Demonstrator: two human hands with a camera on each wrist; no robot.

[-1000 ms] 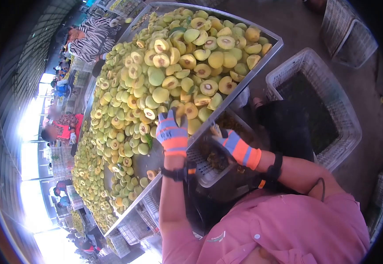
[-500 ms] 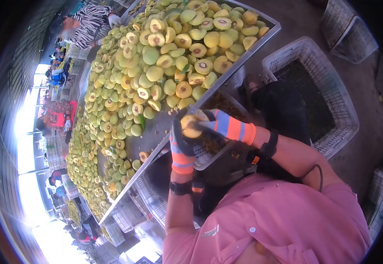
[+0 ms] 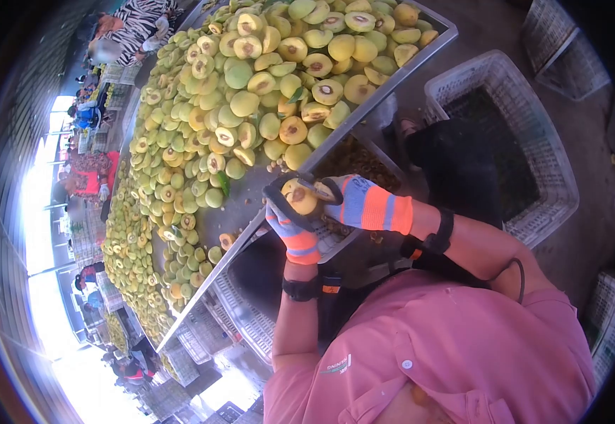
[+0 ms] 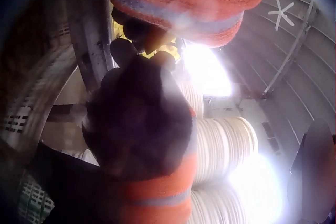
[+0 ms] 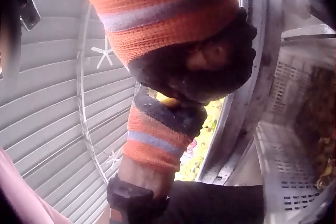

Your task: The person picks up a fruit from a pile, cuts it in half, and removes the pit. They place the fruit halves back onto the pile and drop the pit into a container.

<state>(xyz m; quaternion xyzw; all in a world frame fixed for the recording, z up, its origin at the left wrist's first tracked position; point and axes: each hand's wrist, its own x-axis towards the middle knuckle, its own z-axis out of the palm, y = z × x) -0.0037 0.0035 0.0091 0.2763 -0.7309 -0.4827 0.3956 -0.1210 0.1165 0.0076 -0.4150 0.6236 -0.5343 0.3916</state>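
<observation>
My left hand (image 3: 295, 230), in a striped orange and blue glove with dark palm, grips a yellow peach half (image 3: 298, 201) just off the metal table's near edge. The fruit's cut face, brown at the middle, is turned up. In the matching glove, my right hand (image 3: 368, 203) is curled round a slim, greyish tool (image 3: 312, 185) whose end meets the peach half; its exact kind I cannot tell. In the right wrist view, dark glove fingers (image 5: 210, 69) hide most of the fruit and tool.
A big heap of halved peaches (image 3: 244, 106) covers much of the metal table (image 3: 247, 189). Under its edge stands a white crate (image 3: 336, 240) below my hands. To the right is a larger pale basket (image 3: 551, 169). Other people work along the left, one in zebra-striped clothing (image 3: 138, 25).
My left hand has come back from the heap to the table's edge with a peach half. The right hand has brought its tool onto the fruit, and both hands now work together.
</observation>
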